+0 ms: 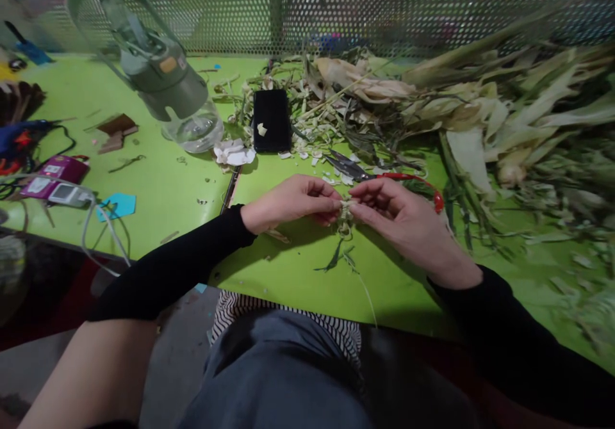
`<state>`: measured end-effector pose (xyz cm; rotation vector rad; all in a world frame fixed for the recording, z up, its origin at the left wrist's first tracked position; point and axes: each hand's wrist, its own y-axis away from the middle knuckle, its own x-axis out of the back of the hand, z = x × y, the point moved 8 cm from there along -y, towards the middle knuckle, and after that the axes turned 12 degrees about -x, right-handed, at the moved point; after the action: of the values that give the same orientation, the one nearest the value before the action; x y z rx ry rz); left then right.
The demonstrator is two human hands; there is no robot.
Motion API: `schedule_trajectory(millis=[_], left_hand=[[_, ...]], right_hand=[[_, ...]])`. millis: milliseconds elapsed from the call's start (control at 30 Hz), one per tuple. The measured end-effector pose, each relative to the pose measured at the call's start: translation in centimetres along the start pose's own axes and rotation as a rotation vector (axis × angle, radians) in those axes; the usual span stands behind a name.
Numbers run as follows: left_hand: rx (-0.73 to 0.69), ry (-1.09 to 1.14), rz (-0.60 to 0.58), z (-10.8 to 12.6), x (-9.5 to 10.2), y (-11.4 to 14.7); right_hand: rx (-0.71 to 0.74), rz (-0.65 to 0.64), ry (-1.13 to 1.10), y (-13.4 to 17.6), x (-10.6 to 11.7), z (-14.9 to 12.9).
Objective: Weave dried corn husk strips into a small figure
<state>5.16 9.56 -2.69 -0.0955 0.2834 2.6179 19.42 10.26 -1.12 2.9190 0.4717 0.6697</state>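
Both hands meet over the green table (288, 269), pinching a small pale knotted strip piece (345, 214) that looks like plaited husk. My left hand (300, 202) is closed on its left side, thumb against the fingers. From the right, my right hand (403, 218) grips the same piece between thumb and fingertips. A small loop hangs under the fingers, with dark green leaf bits (336, 257) and a thin pale thread trailing toward the table's front edge. Just beyond the hands lie scissors (353, 168) with red handles, their blades partly apart. The fingers hide part of the knot.
A large heap of dried corn husks (475, 109) covers the right side. A black phone (271, 121) lies behind the hands, beside a water bottle (177, 89). At left are a purple box (60, 169), a white cable (89, 224) and a blue tag (120, 206). A perforated panel (230, 13) borders the back.
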Motion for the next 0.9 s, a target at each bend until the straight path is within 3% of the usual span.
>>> schedule_trajectory(millis=[233, 567, 767, 900], left_hand=[[0.047, 0.037, 0.063, 0.1, 0.3, 0.2], [-0.175, -0.027, 0.074, -0.4, 0.5, -0.8], [-0.133, 0.123, 0.121, -0.5, 0.8, -0.6], [-0.126, 0.241, 0.073, -0.1, 0.2, -0.3]], right_hand=[[-0.062, 0.009, -0.049, -0.2, 0.1, 0.4], [-0.077, 0.002, -0.118, -0.4, -0.5, 0.9], [-0.124, 0.031, -0.145, -0.4, -0.1, 0.8], [-0.128, 0.044, -0.194, -0.3, 0.1, 0.8]])
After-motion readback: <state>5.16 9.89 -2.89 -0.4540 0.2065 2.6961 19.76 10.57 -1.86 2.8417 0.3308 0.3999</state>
